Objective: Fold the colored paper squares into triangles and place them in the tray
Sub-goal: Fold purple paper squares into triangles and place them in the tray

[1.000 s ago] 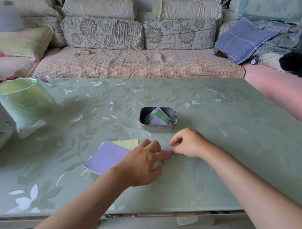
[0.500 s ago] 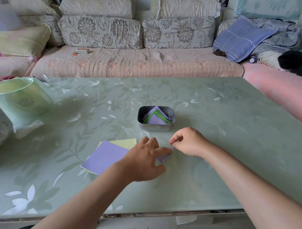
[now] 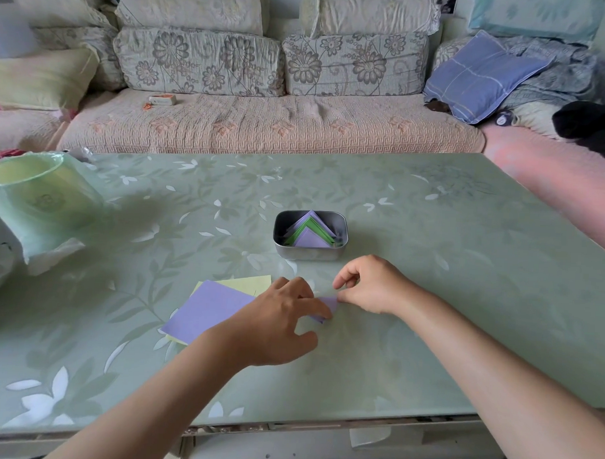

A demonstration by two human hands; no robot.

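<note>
The left hand (image 3: 284, 318) lies low over the near middle of the worktop (image 3: 464, 269), fingers spread and fairly straight, its forefinger tip pressing down on a small folded purple paper (image 3: 327, 304). The right hand (image 3: 371, 286) meets it from the right, fingers curled, and pinches the right edge of the same paper, with the forefinger crooked up above it. Most of that paper is hidden under the two hands; it lies flat on the worktop between them.

Just left of the left hand, partly under its wrist, a purple square (image 3: 205, 308) lies on a yellow square (image 3: 251, 282), whose far and left edges show.

Just beyond the hands stands the metal tray (image 3: 310, 252), a rounded rectangle, holding purple and green triangles (image 3: 309, 229) stacked with their points towards the far side.

At the far left of the worktop stands a pale green bin (image 3: 38, 199) lined with a bag. Beyond the worktop runs a sofa (image 3: 263, 125) with flowered back cushions, a small box (image 3: 163, 99) on its seat and a blue cushion (image 3: 478, 74) to the right.
</note>
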